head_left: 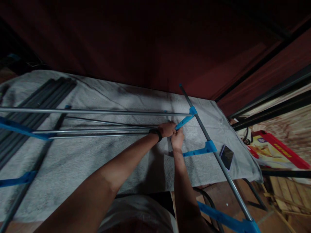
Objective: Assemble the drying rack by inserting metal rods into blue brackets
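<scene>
1. I see the right hand point(178, 139) just left of the slanting pole point(201, 127), fingers drawn in tight on the free tip of the pole's far blue bracket point(184, 122).
2. The left hand point(167, 129) meets it there, also left of the pole. Its fingers are curled close together; I cannot tell exactly what they pinch, as the hands hide it.
3. From the left hand, thin metal rods point(97, 130) stretch away leftward from the pole. A black wristband point(159, 134) circles that wrist.
4. A long rod point(97, 112) runs left from the far blue bracket, close to the pole.
5. The middle blue bracket point(198, 151) reaches left from the pole towards the right forearm; the near blue bracket point(223, 217) sits at the pole's near end.
6. Just right of the pole, I have a phone point(227, 157) on the grey blanket point(97, 158).
7. Well left of the pole lie dark tubes point(41, 106).
8. Beyond the pole's far end hangs dark red fabric point(145, 45); well to its right is a red-and-yellow box point(274, 149).
</scene>
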Tool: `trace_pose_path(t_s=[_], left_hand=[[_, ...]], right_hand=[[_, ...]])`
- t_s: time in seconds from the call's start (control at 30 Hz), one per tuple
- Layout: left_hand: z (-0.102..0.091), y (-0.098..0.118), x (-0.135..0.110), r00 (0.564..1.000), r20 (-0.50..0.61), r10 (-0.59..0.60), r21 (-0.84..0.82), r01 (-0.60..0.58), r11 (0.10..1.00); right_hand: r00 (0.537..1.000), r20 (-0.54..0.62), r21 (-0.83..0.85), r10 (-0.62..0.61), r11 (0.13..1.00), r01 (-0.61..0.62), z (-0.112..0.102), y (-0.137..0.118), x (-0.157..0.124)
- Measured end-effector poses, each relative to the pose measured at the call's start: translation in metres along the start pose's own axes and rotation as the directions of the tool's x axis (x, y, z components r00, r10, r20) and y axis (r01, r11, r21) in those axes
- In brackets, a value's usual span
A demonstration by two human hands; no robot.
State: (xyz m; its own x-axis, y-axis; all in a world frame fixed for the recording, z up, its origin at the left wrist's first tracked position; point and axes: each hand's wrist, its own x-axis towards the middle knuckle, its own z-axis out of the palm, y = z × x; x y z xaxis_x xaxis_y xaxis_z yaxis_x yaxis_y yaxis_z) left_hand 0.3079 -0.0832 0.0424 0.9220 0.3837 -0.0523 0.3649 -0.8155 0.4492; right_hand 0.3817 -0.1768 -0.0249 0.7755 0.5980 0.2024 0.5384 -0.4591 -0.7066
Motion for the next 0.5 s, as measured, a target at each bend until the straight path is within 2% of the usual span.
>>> trace_pose_path(t_s=[0.1,0.17,0.23,0.27,0.33,0.37,0.4,0.43,0.47,0.5], left_hand=[[-0.002,0.008,-0.016,0.998,-0.065,0.022,0.031,-0.020,0.999],[-0.001,0.007,-0.040,0.978,-0.194,0.084,0.065,-0.072,0.995],[0.003,-0.005,-0.079,0.919,-0.370,0.138,0.090,-0.112,0.990],[0.006,-0.016,-0.104,0.887,-0.450,0.105,0.075,-0.080,0.994],[0.012,-0.048,-0.166,0.798,-0.597,-0.082,-0.010,0.095,0.995],[0.014,-0.068,-0.200,0.713,-0.670,-0.207,-0.073,0.215,0.974],[0.016,-0.089,-0.234,0.574,-0.751,-0.326,-0.140,0.344,0.928],[0.018,-0.111,-0.268,0.395,-0.815,-0.423,-0.218,0.468,0.856],[0.018,-0.133,-0.300,0.219,-0.831,-0.511,-0.314,0.574,0.757],[0.017,-0.153,-0.328,0.081,-0.823,-0.563,-0.385,0.649,0.656]], right_hand=[[1.000,0.021,-0.023,0.006,1.000,-0.005,-0.002,0.004,0.000],[0.999,0.032,-0.030,0.008,1.000,-0.007,-0.003,0.005,-0.001],[1.000,0.025,-0.038,0.010,0.999,-0.009,-0.003,0.006,-0.001],[1.000,0.018,-0.041,0.010,0.999,-0.010,-0.003,0.006,-0.001],[1.000,0.014,-0.043,0.008,0.999,-0.007,-0.003,0.007,-0.001],[1.000,0.018,-0.043,0.005,0.999,-0.004,-0.003,0.008,-0.001],[1.000,0.025,-0.042,0.000,0.999,0.001,-0.004,0.009,-0.001],[1.000,0.030,-0.043,-0.003,0.999,0.004,-0.004,0.010,-0.001],[1.000,0.031,-0.047,-0.003,0.999,0.005,-0.004,0.011,-0.001],[1.000,0.029,-0.052,-0.001,0.999,0.003,-0.005,0.012,-0.002]])
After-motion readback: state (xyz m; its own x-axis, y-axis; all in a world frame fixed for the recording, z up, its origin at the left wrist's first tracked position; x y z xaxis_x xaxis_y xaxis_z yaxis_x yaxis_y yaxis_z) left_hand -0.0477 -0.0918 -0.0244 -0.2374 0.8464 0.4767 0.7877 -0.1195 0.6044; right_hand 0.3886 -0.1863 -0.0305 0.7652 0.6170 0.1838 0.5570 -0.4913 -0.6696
